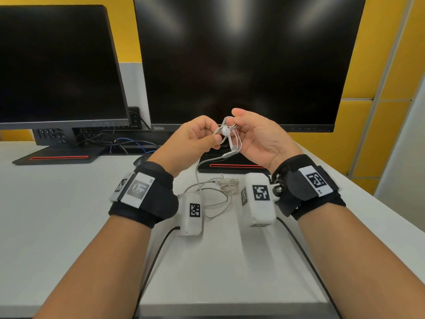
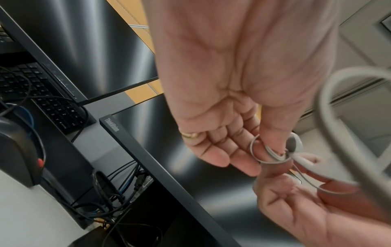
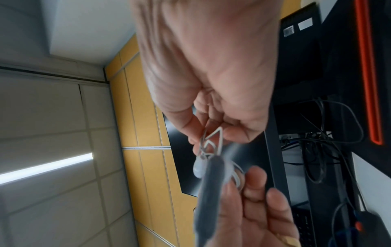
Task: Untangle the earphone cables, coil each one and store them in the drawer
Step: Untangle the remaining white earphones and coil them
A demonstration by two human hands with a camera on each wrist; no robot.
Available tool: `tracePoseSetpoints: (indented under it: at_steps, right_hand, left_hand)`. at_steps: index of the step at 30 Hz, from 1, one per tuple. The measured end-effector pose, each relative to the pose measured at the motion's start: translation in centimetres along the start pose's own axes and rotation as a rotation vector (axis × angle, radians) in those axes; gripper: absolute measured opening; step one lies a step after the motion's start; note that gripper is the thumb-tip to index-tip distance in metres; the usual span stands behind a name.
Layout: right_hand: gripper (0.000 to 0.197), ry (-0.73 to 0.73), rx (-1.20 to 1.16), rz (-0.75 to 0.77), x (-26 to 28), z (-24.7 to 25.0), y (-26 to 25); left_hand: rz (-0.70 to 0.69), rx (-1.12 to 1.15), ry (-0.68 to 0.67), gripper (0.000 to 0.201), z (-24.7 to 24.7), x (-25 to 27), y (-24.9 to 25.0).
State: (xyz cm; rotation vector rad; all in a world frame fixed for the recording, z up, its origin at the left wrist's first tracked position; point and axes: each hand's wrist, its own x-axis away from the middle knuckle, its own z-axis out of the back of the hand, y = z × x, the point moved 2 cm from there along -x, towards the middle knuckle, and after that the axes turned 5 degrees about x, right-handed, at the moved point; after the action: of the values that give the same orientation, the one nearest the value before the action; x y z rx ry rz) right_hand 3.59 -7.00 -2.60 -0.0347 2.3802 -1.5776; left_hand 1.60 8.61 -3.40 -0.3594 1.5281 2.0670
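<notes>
**Both hands pinch a white earphone cable mid-air above the desk**

The left hand (image 1: 192, 138) and right hand (image 1: 257, 137) are raised in front of the right monitor (image 1: 248, 63), each with fingers curled and pinching small loops of the white earphone cable (image 1: 226, 134). An earbud (image 1: 225, 131) sits between the two pinches. One strand drops from the hands to a second earphone bundle (image 1: 224, 184) lying on the desk (image 1: 69, 215) between the wrists; whether it joins that bundle cannot be told.

Handling, judged: the cable is very light, thin and limp, kinks easily, and likely slides through fingertips. Best held by fingertip pinch on the cord just beside the earbud or at a loop crossing, not by yanking the bud, since the joint looks fragile.

Room: open desk surface near the person, the monitor base (image 1: 232, 165) just behind the bundle, the desk's front edge close to the forearms. No drawer is in view.
</notes>
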Motion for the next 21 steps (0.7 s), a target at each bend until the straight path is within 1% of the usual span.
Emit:
tracePoseSetpoints:
  at_steps: [2,4,6,9,11,14,16,18,21]
  right_hand:
    - [0.017,-0.032,-0.007,0.028,0.09,-0.15,-0.06]
    - [0.018,-0.043,-0.021,0.043,0.09,-0.16,-0.13]
    - [0.017,-0.040,-0.011,0.050,0.08,-0.15,-0.18]
    - [0.018,-0.037,0.103,0.057,0.11,-0.35,-0.02]
    - [0.019,-0.019,0.177,0.047,0.05,-0.43,0.24]
    - [0.016,0.007,0.175,0.016,-0.04,-0.38,0.39]
    - [0.014,0.002,0.143,-0.009,0.07,-0.34,0.31]
    - [0.012,-0.032,0.131,-0.037,0.23,-0.44,0.29]
    - [0.014,-0.051,0.105,-0.048,0.20,-0.49,0.40]
  left_hand:
    - [0.001,0.003,0.009,0.005,-0.08,-0.02,-0.05]
    - [0.005,-0.005,0.034,0.008,-0.03,-0.11,-0.11]
    - [0.029,0.035,0.058,0.005,0.10,-0.18,-0.24]
    - [0.043,0.101,0.108,0.015,0.17,-0.26,-0.34]
    - [0.041,0.084,0.164,0.014,0.10,-0.27,-0.31]
    - [0.046,0.050,0.229,0.014,0.02,-0.35,-0.38]
    - [0.044,0.022,0.247,0.015,0.11,-0.39,-0.43]
    - [0.042,-0.003,0.251,0.014,0.30,-0.33,-0.37]
    - [0.050,0.049,0.220,0.010,0.35,-0.24,-0.15]
